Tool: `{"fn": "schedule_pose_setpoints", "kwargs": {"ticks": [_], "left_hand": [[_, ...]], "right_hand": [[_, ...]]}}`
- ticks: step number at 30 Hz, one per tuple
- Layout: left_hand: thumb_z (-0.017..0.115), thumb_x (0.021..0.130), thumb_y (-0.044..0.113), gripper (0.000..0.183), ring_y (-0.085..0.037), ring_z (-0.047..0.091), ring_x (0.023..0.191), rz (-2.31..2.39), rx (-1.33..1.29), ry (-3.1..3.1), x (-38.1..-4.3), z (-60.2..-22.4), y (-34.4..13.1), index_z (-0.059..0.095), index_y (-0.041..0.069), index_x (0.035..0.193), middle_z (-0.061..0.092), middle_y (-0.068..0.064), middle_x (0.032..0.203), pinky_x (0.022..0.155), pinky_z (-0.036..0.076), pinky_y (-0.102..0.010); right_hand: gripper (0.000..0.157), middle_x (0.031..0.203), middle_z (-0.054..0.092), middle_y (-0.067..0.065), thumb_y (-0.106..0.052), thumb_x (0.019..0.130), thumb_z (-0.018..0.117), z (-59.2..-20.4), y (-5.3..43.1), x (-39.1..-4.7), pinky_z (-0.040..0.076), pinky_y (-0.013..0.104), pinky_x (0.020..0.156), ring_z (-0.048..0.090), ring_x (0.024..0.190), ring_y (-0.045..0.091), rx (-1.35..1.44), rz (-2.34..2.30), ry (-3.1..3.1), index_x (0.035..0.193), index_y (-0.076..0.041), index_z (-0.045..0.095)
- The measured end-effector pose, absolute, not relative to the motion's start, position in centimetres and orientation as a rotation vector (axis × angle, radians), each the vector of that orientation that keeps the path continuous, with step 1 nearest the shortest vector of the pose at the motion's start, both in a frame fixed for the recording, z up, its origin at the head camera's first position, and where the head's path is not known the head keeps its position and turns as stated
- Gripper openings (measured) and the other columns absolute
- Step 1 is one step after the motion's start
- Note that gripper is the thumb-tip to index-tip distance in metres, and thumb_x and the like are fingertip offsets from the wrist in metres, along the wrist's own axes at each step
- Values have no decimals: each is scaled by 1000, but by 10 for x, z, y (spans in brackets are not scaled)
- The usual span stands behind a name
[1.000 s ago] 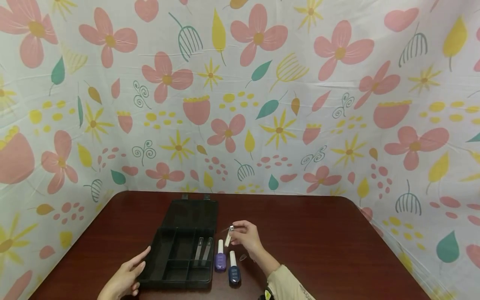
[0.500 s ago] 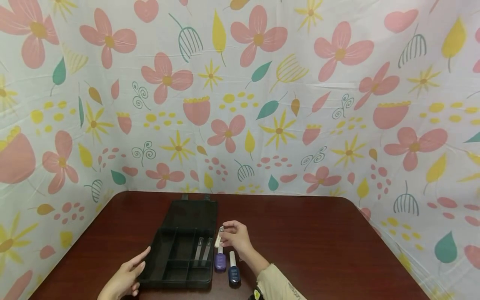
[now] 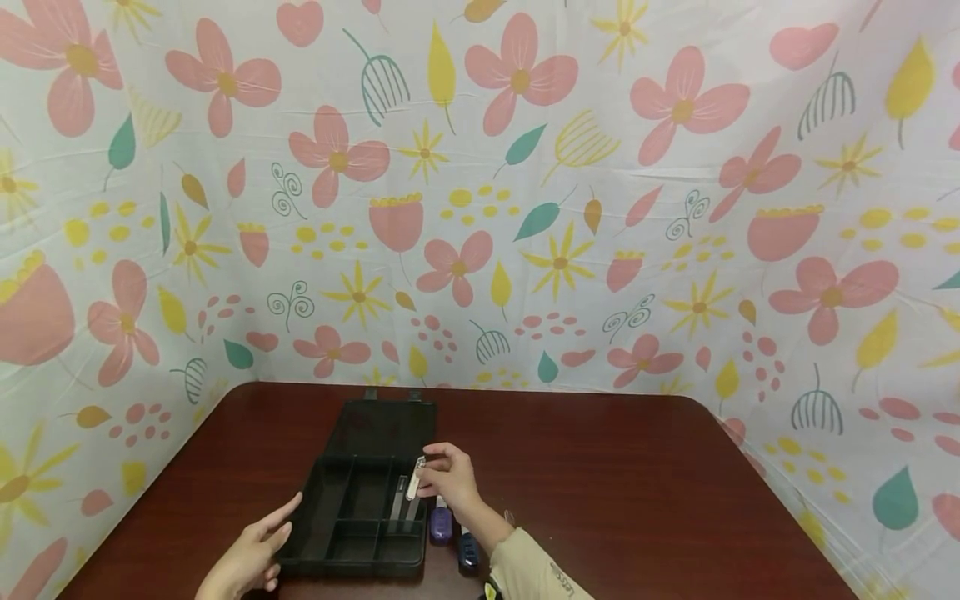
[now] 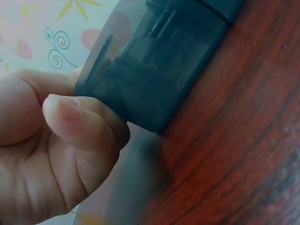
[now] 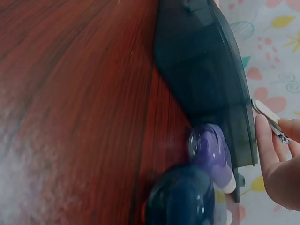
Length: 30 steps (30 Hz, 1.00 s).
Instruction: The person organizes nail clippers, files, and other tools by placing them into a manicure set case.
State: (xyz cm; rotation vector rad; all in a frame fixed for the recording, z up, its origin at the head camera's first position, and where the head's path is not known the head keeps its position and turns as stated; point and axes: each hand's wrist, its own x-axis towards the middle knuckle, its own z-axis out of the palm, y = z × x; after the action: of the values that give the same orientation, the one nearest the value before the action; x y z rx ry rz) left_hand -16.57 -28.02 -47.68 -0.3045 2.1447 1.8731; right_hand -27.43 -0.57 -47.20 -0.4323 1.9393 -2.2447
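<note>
A nail clipper (image 3: 415,480) with a pale lever is pinched between the thumb and fingers of my right hand (image 3: 452,483). In the head view it overlaps the right-hand compartment of an open black divided box (image 3: 303,533). The right wrist view shows the clipper (image 5: 266,114) tilted, just beyond the box's side wall (image 5: 206,70). Inside that compartment lie two slim silvery tools (image 3: 397,504), one partly covered by the clipper. My left hand (image 3: 243,554) touches the box's left side, its index finger extended; in the left wrist view, the thumb (image 4: 65,115) lies near the box corner.
Two nail polish bottles, one purple (image 3: 441,527) and one dark blue (image 3: 468,553), stand right of the box, their white caps partly hidden by my right arm. The box lid (image 3: 384,427) lies folded back. A flowered cloth (image 3: 480,208) hangs behind the brown table (image 3: 637,492).
My right hand has carried the nail clipper leftward, from above the polish bottles to over the box's right compartment. The left hand has stayed at the box's side.
</note>
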Motion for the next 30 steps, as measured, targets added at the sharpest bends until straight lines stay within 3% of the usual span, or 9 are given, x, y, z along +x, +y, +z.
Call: {"fn": "schedule_pose_setpoints", "kwargs": {"ticks": [9,16,24,26,30], "left_hand": [[40,97,13,52,-11,34,43,1887,-270,2134,-165,-478,-281,17,6,143,10,-39,132,48,39,-31],[42,96,14,53,-12,34,43,1893,-289,2134,-166,-479,-281,19,7,143,12,-36,132,48,39,-31],[41,96,14,52,-12,34,43,1887,-300,2129,-167,-479,-281,19,7,143,13,-36,131,48,39,-31],[42,96,14,52,-12,34,44,1883,-310,2129,-167,-478,-282,19,7,143,13,-36,132,48,39,-31],[41,96,14,52,-11,34,44,1888,-310,2125,-167,-477,-281,19,7,143,13,-36,132,48,39,-30]], "right_hand": [[25,82,58,33,20,73,58,-448,-22,-259,48,48,60,59,66,45,-517,-2258,1964,98,21,52],[20,79,58,33,19,72,60,-447,-31,-257,48,50,59,60,62,42,-560,-2235,2063,92,18,56],[21,80,57,36,19,73,58,-444,-36,-258,47,51,58,55,65,51,-563,-2292,2027,93,22,52],[20,80,58,35,18,73,59,-443,-37,-256,49,47,56,57,64,48,-580,-2253,2077,92,21,54],[18,78,61,30,14,72,64,-443,-40,-252,48,28,53,61,66,37,-679,-2110,2244,89,17,58]]}}
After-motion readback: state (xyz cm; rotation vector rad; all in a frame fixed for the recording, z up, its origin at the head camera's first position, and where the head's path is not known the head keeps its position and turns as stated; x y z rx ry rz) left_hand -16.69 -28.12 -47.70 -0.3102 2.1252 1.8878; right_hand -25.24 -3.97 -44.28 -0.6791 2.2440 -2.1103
